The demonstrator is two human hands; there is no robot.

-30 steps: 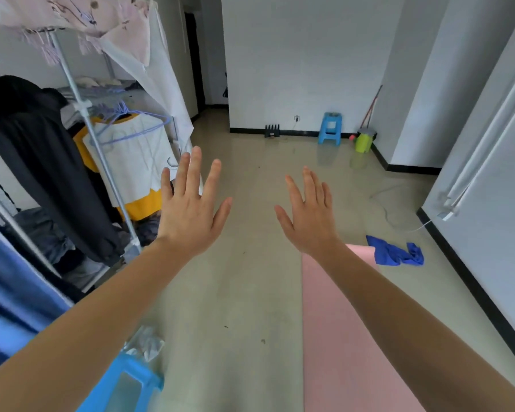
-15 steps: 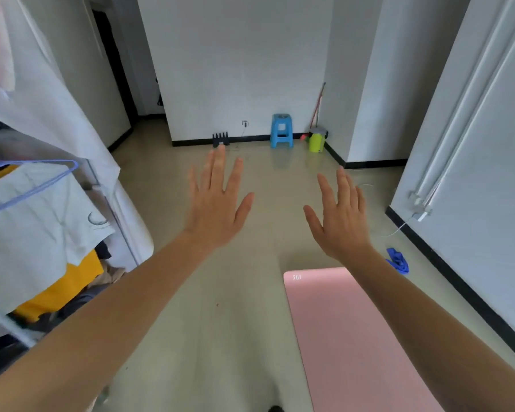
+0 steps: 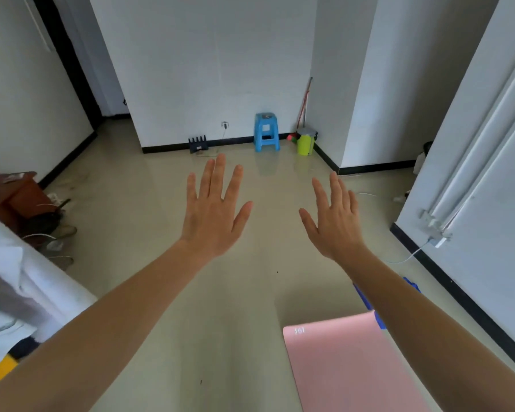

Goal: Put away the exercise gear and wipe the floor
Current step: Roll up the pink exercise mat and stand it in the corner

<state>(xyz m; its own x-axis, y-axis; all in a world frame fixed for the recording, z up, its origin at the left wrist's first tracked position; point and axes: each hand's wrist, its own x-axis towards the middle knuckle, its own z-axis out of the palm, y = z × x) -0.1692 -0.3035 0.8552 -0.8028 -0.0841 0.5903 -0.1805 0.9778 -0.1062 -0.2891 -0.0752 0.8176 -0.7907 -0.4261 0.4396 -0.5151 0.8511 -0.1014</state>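
Observation:
A pink exercise mat (image 3: pixel 345 364) lies flat on the beige floor at the lower right, its far end showing a small white mark. A blue cloth (image 3: pixel 366 301) lies on the floor just beyond the mat, mostly hidden behind my right forearm. My left hand (image 3: pixel 214 212) and my right hand (image 3: pixel 335 221) are both held out in front of me above the floor, fingers straight and spread, holding nothing. Neither hand touches the mat or the cloth.
A blue plastic stool (image 3: pixel 266 132) and a lime-green bucket (image 3: pixel 306 142) with a mop handle stand by the far wall. A black router (image 3: pixel 197 144) sits on the floor there. White fabric (image 3: pixel 27 292) and a brown box (image 3: pixel 15 197) are at the left. A white cable (image 3: pixel 411 254) runs along the right wall.
My view has swung right and moved forward: the clothes rack has left the frame, the mat has slid lower, and the blue cloth is now behind my right arm. Both hands stay spread.

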